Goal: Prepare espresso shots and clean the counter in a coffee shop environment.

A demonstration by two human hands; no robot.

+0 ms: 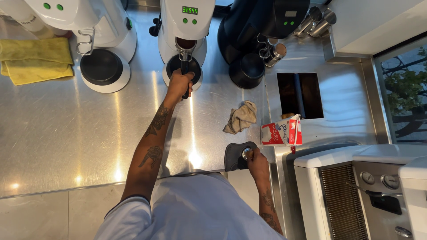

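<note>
Left hand is closed around the dark handle of a portafilter, arm stretched out toward the far edge of the steel counter. The portafilter basket sits under the spout of the middle white coffee grinder, over that grinder's round black base. Whether the basket holds grounds: cannot tell.

Right hand is at the near edge of the counter, fingers wrapped on a tamper with a metal top. The tamper stands on a dark tamping mat that hangs at the counter's near edge.

Another white grinder stands further left along the far edge, a black grinder further right. A folded yellow cloth lies at the far left corner. A crumpled beige rag lies mid-counter, between the black grinder and the mat. A red and white milk carton lies on its side just right of the rag, beside a dark rectangular knock-out opening in the counter. Metal pitchers are tipped near the far right corner. A white espresso machine with two gauges fills the near right corner.
</note>
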